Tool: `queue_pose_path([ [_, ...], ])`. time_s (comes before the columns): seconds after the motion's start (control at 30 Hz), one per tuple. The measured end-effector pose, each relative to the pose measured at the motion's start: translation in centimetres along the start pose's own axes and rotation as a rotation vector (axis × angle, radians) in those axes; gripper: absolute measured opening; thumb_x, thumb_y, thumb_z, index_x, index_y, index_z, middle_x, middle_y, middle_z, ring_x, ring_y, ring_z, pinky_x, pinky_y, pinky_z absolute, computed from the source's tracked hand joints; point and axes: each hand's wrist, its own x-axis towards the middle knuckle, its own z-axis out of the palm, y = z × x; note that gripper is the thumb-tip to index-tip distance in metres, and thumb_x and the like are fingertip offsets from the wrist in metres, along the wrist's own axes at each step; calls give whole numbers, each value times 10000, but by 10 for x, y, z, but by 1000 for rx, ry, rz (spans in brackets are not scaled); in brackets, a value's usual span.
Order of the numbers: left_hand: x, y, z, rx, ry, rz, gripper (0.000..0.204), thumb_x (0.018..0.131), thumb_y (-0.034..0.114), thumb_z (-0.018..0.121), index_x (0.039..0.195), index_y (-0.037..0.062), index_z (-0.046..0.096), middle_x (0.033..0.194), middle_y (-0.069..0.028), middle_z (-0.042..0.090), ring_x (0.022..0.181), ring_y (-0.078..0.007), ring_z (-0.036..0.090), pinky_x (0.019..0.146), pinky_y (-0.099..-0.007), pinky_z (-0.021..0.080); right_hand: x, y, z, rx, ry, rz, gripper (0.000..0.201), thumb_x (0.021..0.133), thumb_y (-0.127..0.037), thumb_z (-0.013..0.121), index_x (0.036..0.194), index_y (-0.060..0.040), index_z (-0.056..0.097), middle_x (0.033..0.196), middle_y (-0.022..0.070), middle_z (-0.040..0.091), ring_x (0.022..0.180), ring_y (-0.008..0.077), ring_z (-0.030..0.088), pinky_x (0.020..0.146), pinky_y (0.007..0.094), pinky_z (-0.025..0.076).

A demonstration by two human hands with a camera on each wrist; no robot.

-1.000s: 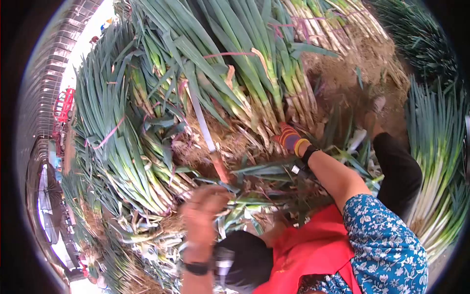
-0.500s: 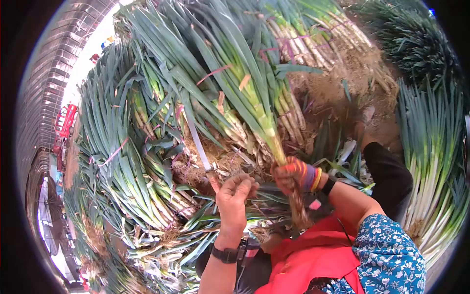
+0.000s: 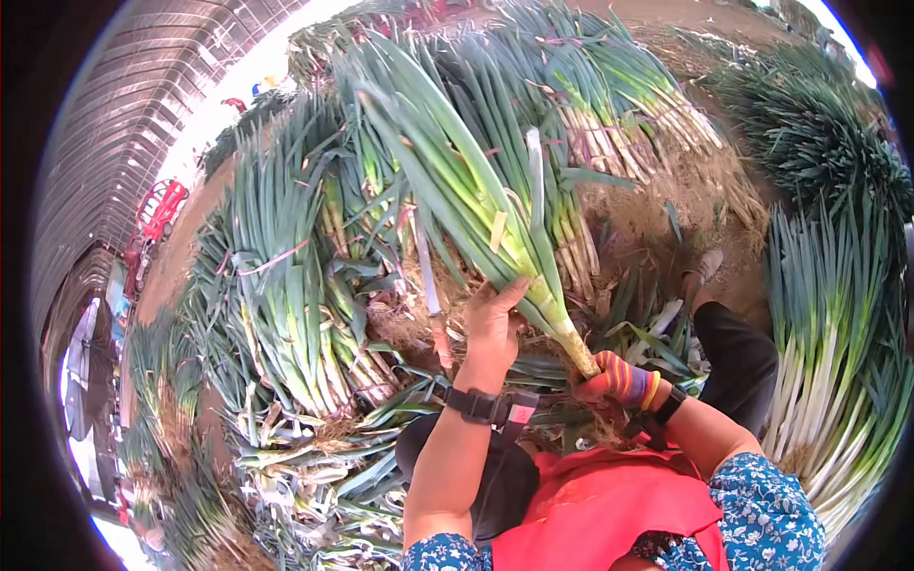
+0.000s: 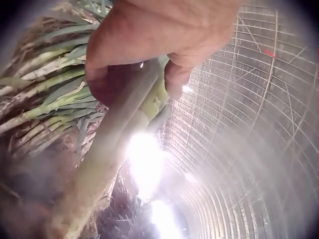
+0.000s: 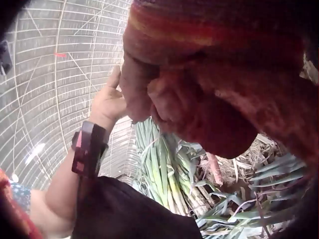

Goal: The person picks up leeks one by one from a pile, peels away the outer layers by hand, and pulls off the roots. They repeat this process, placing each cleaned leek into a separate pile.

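Observation:
In the head view, a long green onion slants across the front of the heap, its leafy tops up and to the left. My right hand, in a striped glove, grips its stem low down near the root end. My bare left hand holds it higher up, where the leaves fan out. The left wrist view shows thumb and fingers of the left hand curled round the stalk. From the right wrist, the gloved hand appears dark, and it hides the stem it grips.
A long knife with a reddish handle stands at the heap's front, left of the left hand. Tied bundles of green onions lie left and behind. Pale-stemmed onions lie at the right. Stripped leaves litter the ground.
The right hand has pulled the green onion from the heap and brought it nearer the body. My left hand, empty before, has moved up and right and taken hold of it.

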Motion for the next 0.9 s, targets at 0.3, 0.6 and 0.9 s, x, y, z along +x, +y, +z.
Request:
queue_pose_path([
  [0.3, -23, 14, -22, -38, -49, 138, 349, 762, -6, 637, 1096, -25, 539, 984, -97, 623, 845, -221, 623, 732, -330, 507, 60, -68, 49, 57, 156, -640, 378, 708, -66, 747, 1047, 9, 599, 932, 47, 651, 824, 107, 593, 747, 258, 484],
  [0.6, -24, 16, -43, -30, 48, 212, 341, 732, -25, 645, 1064, -44, 572, 989, -95, 627, 863, -205, 601, 759, -333, 478, 72, -56, 72, 388, 217, -580, 263, 687, -3, 721, 932, 3, 626, 843, 58, 655, 743, 130, 610, 678, 273, 498],
  [0.9, -33, 42, -53, -87, 18, 435, 344, 741, -44, 651, 1074, -36, 564, 989, -105, 635, 864, -212, 619, 768, -332, 494, 60, 26, -53, -771, 595, -406, 408, 724, -167, 675, 1076, 12, 570, 900, 136, 652, 784, 249, 626, 728, 326, 499],
])
